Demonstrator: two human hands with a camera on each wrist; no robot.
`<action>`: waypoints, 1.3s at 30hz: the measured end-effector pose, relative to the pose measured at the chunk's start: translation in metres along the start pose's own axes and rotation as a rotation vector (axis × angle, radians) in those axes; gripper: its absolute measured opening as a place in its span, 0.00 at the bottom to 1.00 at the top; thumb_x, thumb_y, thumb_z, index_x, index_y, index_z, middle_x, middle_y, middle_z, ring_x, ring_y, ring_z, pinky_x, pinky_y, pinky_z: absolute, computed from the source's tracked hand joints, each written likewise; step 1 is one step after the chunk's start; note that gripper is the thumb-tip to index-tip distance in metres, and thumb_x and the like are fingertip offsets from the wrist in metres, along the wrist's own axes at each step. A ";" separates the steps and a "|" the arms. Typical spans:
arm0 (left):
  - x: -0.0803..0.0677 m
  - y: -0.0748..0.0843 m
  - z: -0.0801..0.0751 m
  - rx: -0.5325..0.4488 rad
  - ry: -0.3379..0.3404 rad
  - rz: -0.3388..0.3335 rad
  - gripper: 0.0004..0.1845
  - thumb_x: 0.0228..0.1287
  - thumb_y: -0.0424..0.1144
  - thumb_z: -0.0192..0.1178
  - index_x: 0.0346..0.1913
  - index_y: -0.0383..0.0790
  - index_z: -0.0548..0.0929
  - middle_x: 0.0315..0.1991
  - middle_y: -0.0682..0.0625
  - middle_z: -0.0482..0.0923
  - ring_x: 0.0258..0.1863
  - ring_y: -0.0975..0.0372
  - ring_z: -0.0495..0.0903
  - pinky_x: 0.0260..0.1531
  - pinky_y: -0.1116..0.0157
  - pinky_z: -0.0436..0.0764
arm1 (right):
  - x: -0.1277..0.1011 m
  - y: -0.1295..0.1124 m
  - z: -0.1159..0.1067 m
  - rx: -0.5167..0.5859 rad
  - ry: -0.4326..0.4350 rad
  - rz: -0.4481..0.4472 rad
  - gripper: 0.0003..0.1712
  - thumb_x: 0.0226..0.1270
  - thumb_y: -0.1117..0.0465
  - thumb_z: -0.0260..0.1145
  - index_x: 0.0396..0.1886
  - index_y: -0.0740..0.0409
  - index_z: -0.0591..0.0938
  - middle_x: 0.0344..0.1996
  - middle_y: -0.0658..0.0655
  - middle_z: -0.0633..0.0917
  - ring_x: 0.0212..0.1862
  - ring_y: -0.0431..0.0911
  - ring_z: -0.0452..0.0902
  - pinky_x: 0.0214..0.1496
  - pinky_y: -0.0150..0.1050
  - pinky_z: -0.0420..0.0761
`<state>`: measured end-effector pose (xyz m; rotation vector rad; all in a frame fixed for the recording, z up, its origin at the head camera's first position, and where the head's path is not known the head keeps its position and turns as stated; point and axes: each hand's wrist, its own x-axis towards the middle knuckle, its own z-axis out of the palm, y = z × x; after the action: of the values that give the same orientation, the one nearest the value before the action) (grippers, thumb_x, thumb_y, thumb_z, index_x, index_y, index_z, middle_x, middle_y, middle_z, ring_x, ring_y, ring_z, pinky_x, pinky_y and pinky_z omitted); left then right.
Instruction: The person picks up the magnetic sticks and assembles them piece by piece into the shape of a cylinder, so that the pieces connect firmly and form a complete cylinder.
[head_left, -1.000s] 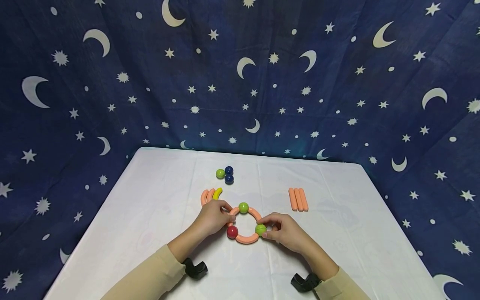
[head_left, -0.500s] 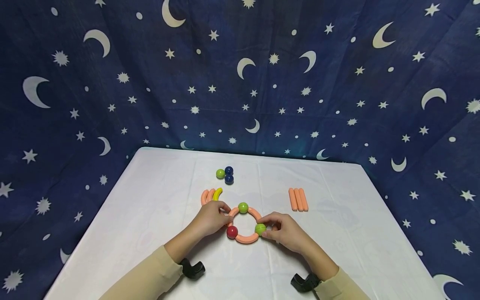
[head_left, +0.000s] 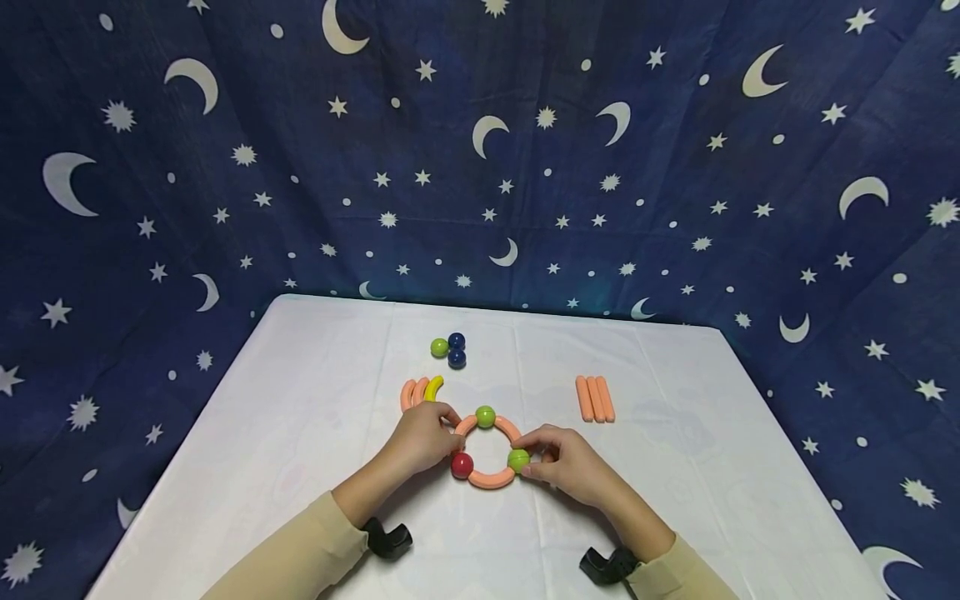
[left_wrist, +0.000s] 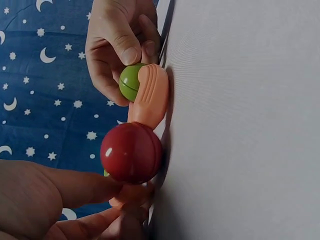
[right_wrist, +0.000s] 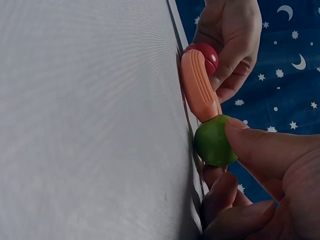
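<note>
A ring of curved orange sticks and balls lies on the white table. My left hand (head_left: 422, 435) pinches the ring's left curved stick (head_left: 467, 424) just above the red ball (head_left: 462, 465). On the opposite side, my right hand (head_left: 567, 463) holds the right green ball (head_left: 518, 461) between thumb and fingers. A second green ball (head_left: 485, 417) joins the left stick to the right curved stick (head_left: 507, 428) at the far side. The grooved near stick (left_wrist: 153, 95) spans from the red ball to the right green ball in the left wrist view.
Behind my left hand lie two curved orange sticks (head_left: 408, 395) and a yellow one (head_left: 433, 388), partly covered by it. Farther back sit a green ball (head_left: 439, 347) and two dark blue balls (head_left: 457, 358). Three straight orange sticks (head_left: 595, 399) lie at the right.
My left hand has shifted very slightly left, its fingertips still at the left curved stick. The right hand keeps its hold on the green ball, and the ring keeps its shape.
</note>
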<state>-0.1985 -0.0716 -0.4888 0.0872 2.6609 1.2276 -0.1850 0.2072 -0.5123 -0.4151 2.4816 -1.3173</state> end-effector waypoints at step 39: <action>-0.017 -0.008 -0.005 0.045 -0.153 0.106 0.34 0.63 0.49 0.76 0.69 0.39 0.79 0.29 0.53 0.79 0.24 0.63 0.76 0.26 0.65 0.73 | 0.018 -0.009 0.006 0.032 0.133 0.153 0.12 0.75 0.61 0.70 0.55 0.56 0.90 0.36 0.53 0.88 0.32 0.43 0.79 0.32 0.35 0.80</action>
<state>-0.1825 -0.0835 -0.4890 0.3192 2.5800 1.1420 -0.1976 0.1909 -0.5102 -0.1310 2.5375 -1.3610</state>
